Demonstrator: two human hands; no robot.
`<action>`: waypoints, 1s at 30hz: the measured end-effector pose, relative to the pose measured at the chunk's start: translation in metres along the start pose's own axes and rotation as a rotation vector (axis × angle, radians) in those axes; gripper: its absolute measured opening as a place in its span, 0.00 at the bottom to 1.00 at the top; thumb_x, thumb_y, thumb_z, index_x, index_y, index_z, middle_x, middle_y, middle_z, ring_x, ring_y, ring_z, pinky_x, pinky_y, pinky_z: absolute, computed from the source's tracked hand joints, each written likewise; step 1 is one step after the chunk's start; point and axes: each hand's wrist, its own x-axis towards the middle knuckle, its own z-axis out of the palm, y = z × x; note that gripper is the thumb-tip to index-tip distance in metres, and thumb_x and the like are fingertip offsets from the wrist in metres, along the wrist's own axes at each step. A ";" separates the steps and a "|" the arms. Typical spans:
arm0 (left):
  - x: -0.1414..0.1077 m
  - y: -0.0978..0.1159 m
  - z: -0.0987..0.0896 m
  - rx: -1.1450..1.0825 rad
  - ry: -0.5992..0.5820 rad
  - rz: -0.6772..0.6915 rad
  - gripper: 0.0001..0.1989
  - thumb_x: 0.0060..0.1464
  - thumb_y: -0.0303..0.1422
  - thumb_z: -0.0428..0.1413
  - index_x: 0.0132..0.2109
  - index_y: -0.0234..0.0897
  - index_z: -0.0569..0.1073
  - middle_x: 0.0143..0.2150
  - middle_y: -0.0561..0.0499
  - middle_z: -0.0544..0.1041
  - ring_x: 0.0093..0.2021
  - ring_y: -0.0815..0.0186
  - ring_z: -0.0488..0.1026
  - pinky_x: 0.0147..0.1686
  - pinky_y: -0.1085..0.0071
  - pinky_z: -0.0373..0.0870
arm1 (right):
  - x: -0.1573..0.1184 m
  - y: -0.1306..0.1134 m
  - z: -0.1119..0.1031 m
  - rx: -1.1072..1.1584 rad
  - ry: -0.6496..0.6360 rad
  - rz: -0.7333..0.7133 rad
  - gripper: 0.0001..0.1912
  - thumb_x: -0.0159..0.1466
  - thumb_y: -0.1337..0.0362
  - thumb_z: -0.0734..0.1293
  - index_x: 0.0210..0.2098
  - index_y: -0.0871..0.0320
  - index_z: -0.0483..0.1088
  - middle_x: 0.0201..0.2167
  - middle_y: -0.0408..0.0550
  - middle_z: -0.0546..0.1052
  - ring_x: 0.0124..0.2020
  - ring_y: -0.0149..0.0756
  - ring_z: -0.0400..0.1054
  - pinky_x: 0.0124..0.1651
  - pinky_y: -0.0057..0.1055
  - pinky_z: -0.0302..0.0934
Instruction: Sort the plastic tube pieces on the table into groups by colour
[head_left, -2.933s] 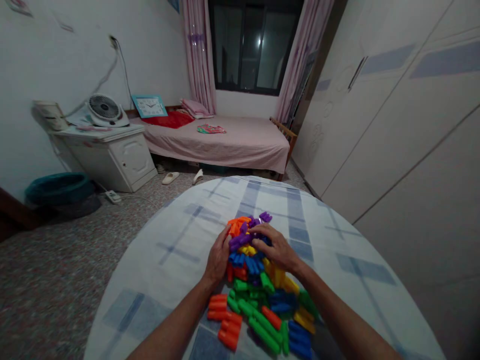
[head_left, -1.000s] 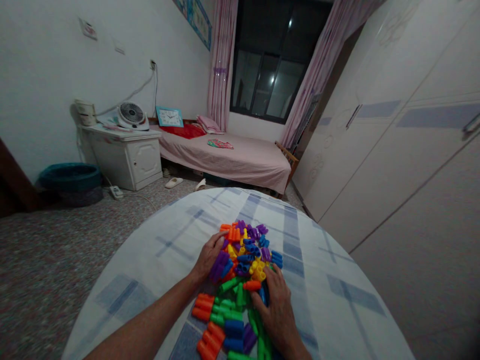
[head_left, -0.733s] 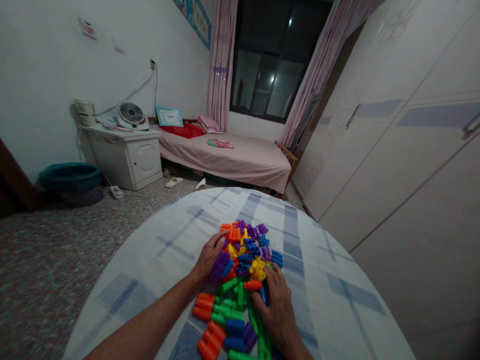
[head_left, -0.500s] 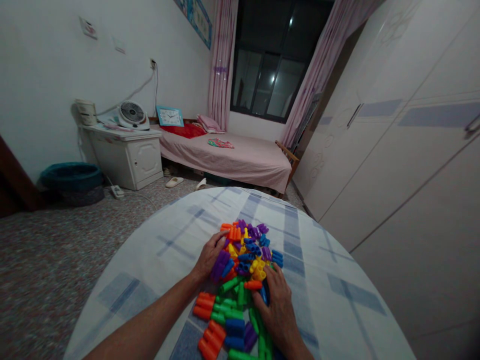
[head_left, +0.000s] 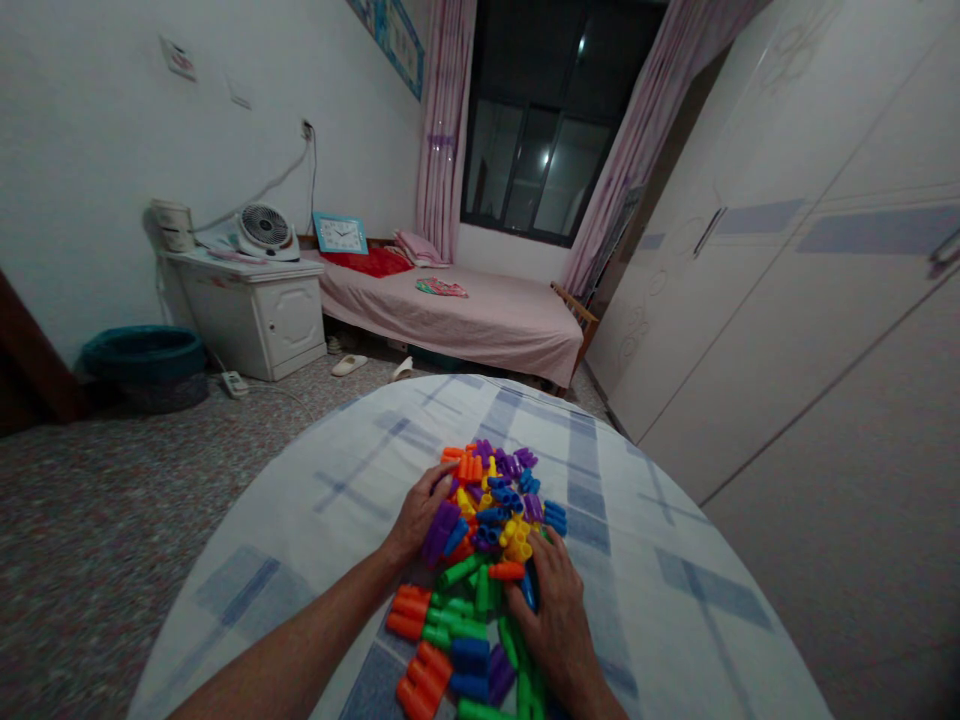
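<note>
One heap of coloured blocks (head_left: 482, 590) on tablecloth (head_left: 697, 630): left hand (head_left: 417, 512) loosely spread at left edge; right hand (head_left: 555, 605) curved along right, grip unclear. Nearer ones partly colour-grouped; centre jumbled, colours mixed.

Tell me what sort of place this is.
It looks like a bedroom in a home: there is a bed with a pink cover, a tall wardrobe, and a small cabinet with a fan on top.
</note>
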 end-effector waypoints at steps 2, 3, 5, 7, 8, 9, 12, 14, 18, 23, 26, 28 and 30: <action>0.001 -0.002 0.000 0.000 -0.003 0.003 0.21 0.56 0.41 0.48 0.52 0.35 0.71 0.54 0.45 0.72 0.55 0.61 0.67 0.58 0.65 0.57 | -0.001 0.000 0.000 -0.003 0.003 -0.006 0.26 0.58 0.59 0.64 0.56 0.60 0.62 0.56 0.54 0.67 0.62 0.49 0.53 0.59 0.49 0.55; 0.001 -0.003 0.000 -0.002 -0.004 0.002 0.21 0.56 0.42 0.48 0.52 0.35 0.71 0.54 0.45 0.72 0.55 0.61 0.67 0.58 0.66 0.57 | -0.001 0.001 0.001 -0.002 0.005 -0.007 0.26 0.58 0.59 0.64 0.56 0.60 0.62 0.56 0.54 0.67 0.61 0.49 0.54 0.59 0.50 0.55; 0.001 -0.004 0.000 -0.008 -0.004 0.000 0.21 0.56 0.42 0.48 0.52 0.35 0.71 0.54 0.46 0.72 0.55 0.61 0.67 0.58 0.66 0.58 | -0.001 0.001 0.001 0.006 0.009 -0.010 0.27 0.58 0.60 0.64 0.56 0.60 0.62 0.56 0.54 0.67 0.62 0.50 0.53 0.59 0.50 0.55; 0.001 -0.004 0.000 -0.014 -0.001 0.004 0.21 0.56 0.42 0.49 0.52 0.36 0.71 0.54 0.46 0.73 0.55 0.61 0.67 0.58 0.66 0.58 | -0.002 0.002 0.002 0.023 0.010 -0.014 0.26 0.57 0.62 0.64 0.56 0.60 0.63 0.57 0.53 0.67 0.62 0.49 0.53 0.59 0.50 0.54; 0.001 -0.004 0.000 -0.016 -0.001 0.008 0.21 0.55 0.42 0.49 0.52 0.36 0.71 0.54 0.46 0.73 0.55 0.61 0.67 0.58 0.66 0.58 | -0.002 0.003 0.003 0.036 0.008 -0.015 0.26 0.57 0.63 0.64 0.55 0.60 0.63 0.57 0.53 0.67 0.62 0.49 0.53 0.60 0.50 0.54; 0.000 -0.004 -0.001 -0.016 -0.003 0.013 0.21 0.55 0.42 0.49 0.52 0.36 0.71 0.54 0.46 0.73 0.55 0.61 0.67 0.58 0.66 0.58 | -0.002 0.003 0.003 0.054 0.007 -0.014 0.26 0.57 0.64 0.64 0.55 0.59 0.64 0.56 0.53 0.67 0.62 0.49 0.53 0.60 0.50 0.54; 0.000 -0.003 -0.001 -0.010 -0.005 0.019 0.22 0.55 0.42 0.49 0.52 0.36 0.71 0.54 0.46 0.72 0.55 0.61 0.67 0.58 0.65 0.58 | -0.001 0.006 0.002 0.133 0.026 0.023 0.21 0.58 0.65 0.62 0.51 0.59 0.67 0.54 0.53 0.69 0.61 0.47 0.55 0.59 0.49 0.54; 0.000 -0.003 -0.001 -0.006 -0.004 0.013 0.21 0.55 0.42 0.49 0.52 0.35 0.71 0.53 0.45 0.73 0.54 0.61 0.68 0.57 0.65 0.59 | 0.001 0.008 -0.002 0.206 0.054 0.070 0.17 0.60 0.64 0.59 0.47 0.59 0.69 0.52 0.53 0.71 0.58 0.46 0.59 0.58 0.47 0.56; 0.001 -0.005 0.000 0.008 -0.004 0.020 0.21 0.55 0.41 0.49 0.52 0.36 0.71 0.53 0.46 0.73 0.55 0.61 0.67 0.57 0.66 0.58 | 0.008 0.015 -0.018 0.336 0.078 0.179 0.15 0.63 0.59 0.56 0.41 0.57 0.71 0.44 0.51 0.75 0.49 0.41 0.68 0.53 0.41 0.62; 0.000 -0.003 0.000 -0.002 -0.016 0.001 0.20 0.56 0.40 0.49 0.53 0.37 0.70 0.53 0.47 0.73 0.54 0.62 0.68 0.56 0.66 0.60 | 0.012 0.030 -0.032 0.339 0.083 0.253 0.18 0.62 0.56 0.59 0.47 0.58 0.69 0.47 0.52 0.73 0.49 0.41 0.67 0.52 0.39 0.62; -0.001 -0.001 0.000 0.000 -0.015 0.006 0.19 0.55 0.39 0.50 0.52 0.38 0.71 0.52 0.48 0.73 0.54 0.62 0.68 0.57 0.65 0.59 | 0.009 0.033 -0.035 0.274 -0.083 0.144 0.27 0.57 0.54 0.65 0.55 0.56 0.64 0.55 0.53 0.67 0.57 0.45 0.60 0.58 0.44 0.56; -0.001 -0.001 0.000 -0.001 -0.011 0.009 0.19 0.55 0.39 0.50 0.52 0.38 0.71 0.52 0.47 0.73 0.54 0.61 0.68 0.57 0.64 0.60 | 0.006 0.033 -0.036 0.232 -0.200 0.074 0.31 0.54 0.54 0.68 0.56 0.54 0.63 0.58 0.53 0.64 0.59 0.47 0.57 0.60 0.45 0.53; -0.001 0.000 0.000 0.002 -0.010 -0.001 0.20 0.55 0.39 0.49 0.52 0.37 0.71 0.52 0.47 0.73 0.53 0.61 0.68 0.56 0.64 0.60 | 0.005 0.031 -0.037 0.208 -0.243 0.036 0.30 0.54 0.57 0.68 0.56 0.54 0.64 0.59 0.52 0.63 0.59 0.46 0.56 0.61 0.45 0.53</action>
